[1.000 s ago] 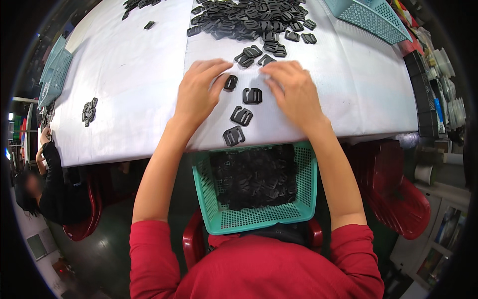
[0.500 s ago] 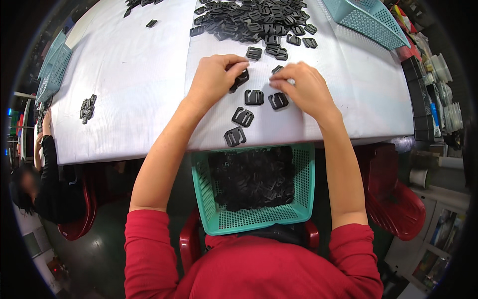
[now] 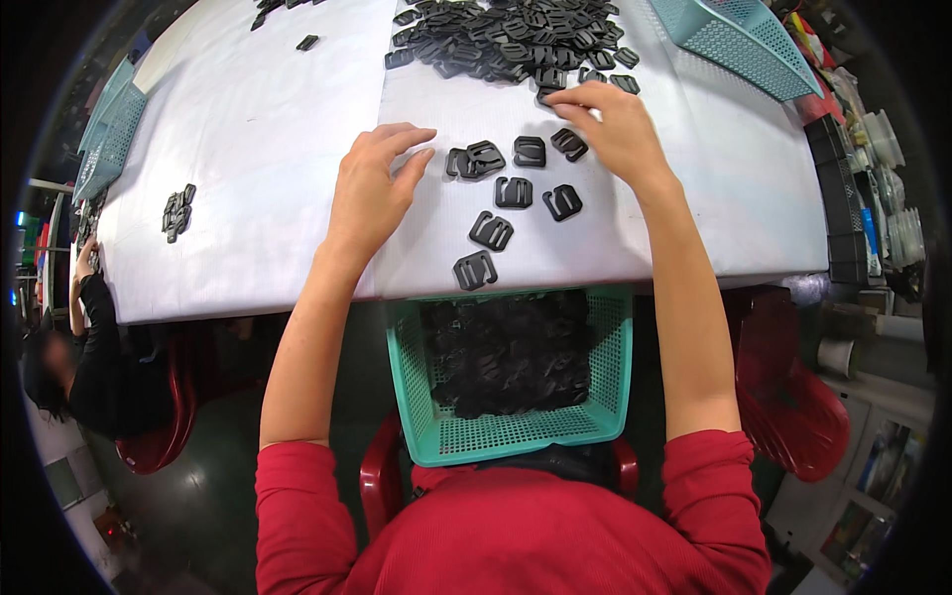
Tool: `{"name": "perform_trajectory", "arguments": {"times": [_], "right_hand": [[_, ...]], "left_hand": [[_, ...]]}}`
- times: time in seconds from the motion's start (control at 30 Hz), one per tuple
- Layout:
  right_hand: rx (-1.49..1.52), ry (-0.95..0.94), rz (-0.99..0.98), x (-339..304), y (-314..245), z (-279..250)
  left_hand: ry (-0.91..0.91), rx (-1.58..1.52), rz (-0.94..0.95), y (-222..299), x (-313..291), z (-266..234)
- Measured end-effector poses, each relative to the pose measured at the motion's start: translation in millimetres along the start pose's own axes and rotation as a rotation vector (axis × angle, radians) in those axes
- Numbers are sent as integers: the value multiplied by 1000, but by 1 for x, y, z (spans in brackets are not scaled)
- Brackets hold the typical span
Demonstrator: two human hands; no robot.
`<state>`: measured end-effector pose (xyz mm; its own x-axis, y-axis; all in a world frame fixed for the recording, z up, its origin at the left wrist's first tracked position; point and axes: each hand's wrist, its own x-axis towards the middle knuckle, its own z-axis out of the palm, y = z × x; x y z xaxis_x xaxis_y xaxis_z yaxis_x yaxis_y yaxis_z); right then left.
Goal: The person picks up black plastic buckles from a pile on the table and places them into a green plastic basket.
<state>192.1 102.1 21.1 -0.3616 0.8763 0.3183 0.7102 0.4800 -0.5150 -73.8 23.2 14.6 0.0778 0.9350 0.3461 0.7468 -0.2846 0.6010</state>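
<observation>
Black plastic strap buckles lie on the white-covered table (image 3: 268, 198). My left hand (image 3: 372, 188) is open above it, thumb and fingers apart and nothing between them, left of a pair of overlapping buckles (image 3: 484, 159). My right hand (image 3: 620, 134) is at the near edge of a large buckle pile (image 3: 506, 38). Its fingertips are closed at a buckle (image 3: 546, 94), which they partly cover. Between my hands and the table's front edge lie several spread-out buckles, among them one buckle (image 3: 530, 152) in the middle and one buckle (image 3: 475, 270) closest to me.
A green perforated basket (image 3: 402, 397) full of black pieces sits below the table edge, before my body. Light-blue baskets stand at the far right (image 3: 744, 45) and left (image 3: 109, 134). A small buckle cluster (image 3: 178, 213) lies left; another person (image 3: 94, 347) works there. Red chairs stand alongside.
My left hand has let go of a buckle beside another and drawn back left. My right hand has left a buckle on the table and reached farther, to the pile's edge.
</observation>
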Motion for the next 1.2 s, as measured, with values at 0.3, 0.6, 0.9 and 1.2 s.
{"name": "perform_trajectory", "arguments": {"times": [0.3,0.6,0.9,1.2], "right_hand": [[-150,108,65,-1,24,4],[-366,-115,235,-14,-3,-22],[-205,-63,64,0,-5,6],[35,168,-7,-16,28,19]], "left_hand": [[-150,73,172,30,9,35],[-120,180,353,14,-16,14],[-262,-153,-141,30,-12,-5],[-121,-149,106,10,-3,19]]}}
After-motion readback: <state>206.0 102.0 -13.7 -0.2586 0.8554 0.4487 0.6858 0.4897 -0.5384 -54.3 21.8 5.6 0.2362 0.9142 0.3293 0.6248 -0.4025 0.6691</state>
